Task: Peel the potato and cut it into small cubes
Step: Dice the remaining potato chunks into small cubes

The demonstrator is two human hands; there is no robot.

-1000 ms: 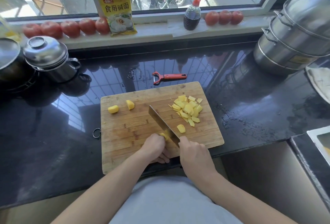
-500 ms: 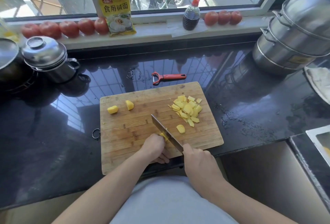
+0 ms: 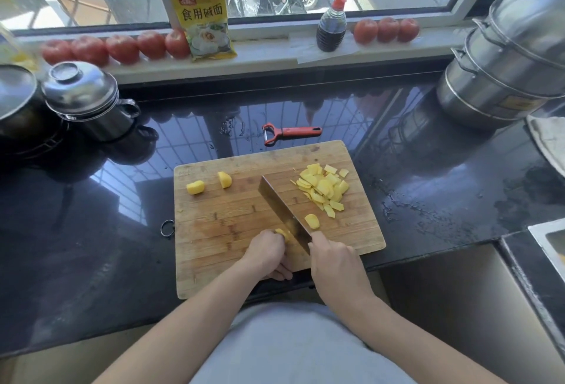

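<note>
A wooden cutting board [image 3: 232, 255] lies on the black counter. My left hand [image 3: 267, 253] holds a small yellow potato piece [image 3: 282, 233] down near the board's front edge, fingers curled over it. My right hand [image 3: 331, 261] grips the handle of a cleaver [image 3: 282, 210], whose blade stands right beside that piece. A pile of cut potato slices [image 3: 324, 187] lies at the board's right, one loose slice [image 3: 312, 221] nearer the blade. Two potato chunks [image 3: 195, 187] [image 3: 224, 179] sit at the board's far left.
A red peeler [image 3: 290, 132] lies on the counter behind the board. A lidded steel pot [image 3: 88, 102] stands at the left, stacked steamer pots [image 3: 513, 62] at the right. Tomatoes [image 3: 122, 47], a yellow packet [image 3: 204, 16] and a sauce bottle [image 3: 331, 25] line the windowsill. Water drops wet the counter [image 3: 412, 209].
The cleaver dropped low and back half a second ago and now stands raised again, blade further forward over the board. My left hand stays on the potato piece.
</note>
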